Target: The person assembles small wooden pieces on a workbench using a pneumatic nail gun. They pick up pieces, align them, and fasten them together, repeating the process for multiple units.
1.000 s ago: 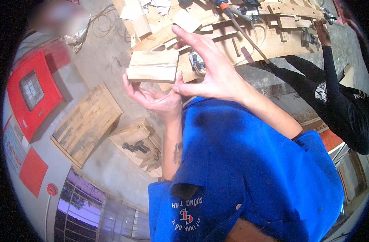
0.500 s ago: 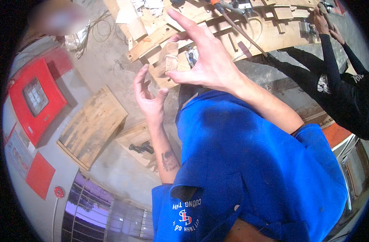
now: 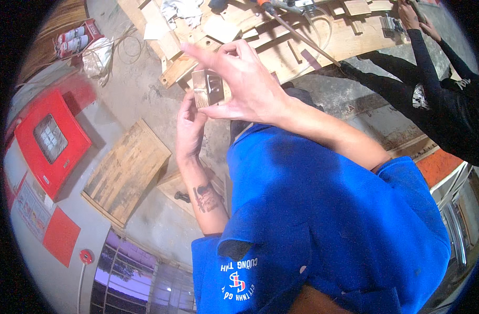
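A small pale wooden block (image 3: pixel 200 92) is up in front of me, with a dark, shiny recess or insert on its right side. My right hand (image 3: pixel 252 86) is curled around it from the right, thumb along its lower edge and index finger stretched out above. From the left, my left hand (image 3: pixel 189 128) meets the block, its fingers closed at the lower left corner and partly hidden behind it. Beyond them is a wooden workbench (image 3: pixel 281 55) strewn with boards and wood pieces.
A power tool with an orange part (image 3: pixel 267 7) and a hose lies on the bench. At right, another person in dark clothes (image 3: pixel 443 104) works with both hands at the bench. A wooden panel (image 3: pixel 127 172) and a red cabinet (image 3: pixel 53 137) are at left, with fire extinguishers (image 3: pixel 72 42) farther back.
My right hand has moved left and slightly down with the wooden block. My left hand has gone from open and apart to closed at the block. The view has shifted slightly.
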`<state>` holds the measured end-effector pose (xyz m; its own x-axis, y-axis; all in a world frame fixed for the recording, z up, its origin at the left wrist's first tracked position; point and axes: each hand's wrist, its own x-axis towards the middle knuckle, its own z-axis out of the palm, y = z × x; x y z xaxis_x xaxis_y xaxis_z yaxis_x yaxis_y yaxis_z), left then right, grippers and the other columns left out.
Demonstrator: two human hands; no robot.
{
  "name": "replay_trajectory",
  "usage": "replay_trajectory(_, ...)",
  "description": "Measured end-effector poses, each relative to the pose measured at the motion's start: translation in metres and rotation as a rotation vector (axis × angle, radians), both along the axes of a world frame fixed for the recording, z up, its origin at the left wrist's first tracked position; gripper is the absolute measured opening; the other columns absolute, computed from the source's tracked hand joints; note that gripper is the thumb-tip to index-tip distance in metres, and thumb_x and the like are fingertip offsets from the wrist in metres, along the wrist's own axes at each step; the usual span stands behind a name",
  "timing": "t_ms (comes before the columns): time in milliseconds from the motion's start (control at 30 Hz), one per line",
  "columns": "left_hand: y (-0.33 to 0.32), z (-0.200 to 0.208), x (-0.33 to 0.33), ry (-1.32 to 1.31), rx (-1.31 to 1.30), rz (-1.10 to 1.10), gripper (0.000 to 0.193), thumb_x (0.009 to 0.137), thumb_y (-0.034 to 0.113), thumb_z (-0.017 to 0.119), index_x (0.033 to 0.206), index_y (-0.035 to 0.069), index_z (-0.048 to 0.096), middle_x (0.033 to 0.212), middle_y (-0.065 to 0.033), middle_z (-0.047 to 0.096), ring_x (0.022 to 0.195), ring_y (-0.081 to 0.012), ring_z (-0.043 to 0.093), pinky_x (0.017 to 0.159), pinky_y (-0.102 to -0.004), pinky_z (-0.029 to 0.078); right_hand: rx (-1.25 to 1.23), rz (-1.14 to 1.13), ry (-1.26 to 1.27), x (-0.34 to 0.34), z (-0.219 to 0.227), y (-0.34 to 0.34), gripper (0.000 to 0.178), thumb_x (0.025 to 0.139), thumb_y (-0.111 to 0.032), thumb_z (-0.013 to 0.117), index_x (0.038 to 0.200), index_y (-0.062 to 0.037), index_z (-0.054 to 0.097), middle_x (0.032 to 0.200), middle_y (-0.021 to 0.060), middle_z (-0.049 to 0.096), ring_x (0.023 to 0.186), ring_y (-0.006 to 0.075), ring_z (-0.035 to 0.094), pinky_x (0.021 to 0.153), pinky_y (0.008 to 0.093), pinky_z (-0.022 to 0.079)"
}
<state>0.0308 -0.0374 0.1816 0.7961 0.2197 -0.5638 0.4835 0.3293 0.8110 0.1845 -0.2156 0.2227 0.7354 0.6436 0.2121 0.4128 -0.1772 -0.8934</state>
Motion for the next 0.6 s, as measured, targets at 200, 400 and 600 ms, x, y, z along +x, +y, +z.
replay_trajectory(200,-0.016,0.014,0.025,0.079,-0.255,0.089,0.078,0.103,0.060,0.052,0.149,-0.003,0.046,0.140,-0.0139,0.061,0.121,-0.0203,0.062,0.105,-0.0356,0.049,0.034,-0.011,-0.464,-0.007,-0.042,-0.018,0.074,0.068,-0.032,0.085,0.139,-0.0349,0.065,0.125,-0.0128,0.069,0.107,0.0233,0.053,0.095,0.0386,0.043)
replay_trajectory(400,-0.016,0.031,0.056,0.180,-0.284,-0.168,0.046,0.103,0.023,0.061,0.140,-0.004,0.055,0.125,-0.0144,0.069,0.112,-0.0199,0.067,0.099,-0.0348,0.054,0.011,0.103,-0.562,-0.030,-0.054,-0.048,0.051,0.085,-0.024,0.059,0.132,-0.0401,0.070,0.136,-0.0157,0.065,0.122,0.0216,0.052,0.101,0.0402,0.039)
replay_trajectory(600,-0.053,-0.008,0.091,0.058,0.386,-0.340,0.055,0.090,0.018,0.079,0.137,-0.004,0.061,0.122,-0.0163,0.071,0.109,-0.0225,0.069,0.094,-0.0346,0.054,-0.128,-0.169,-0.122,-0.040,-0.065,-0.088,0.041,0.080,-0.022,0.082,0.120,-0.0234,0.073,0.132,0.0032,0.062,0.126,0.0294,0.051,0.106,0.0466,0.041)
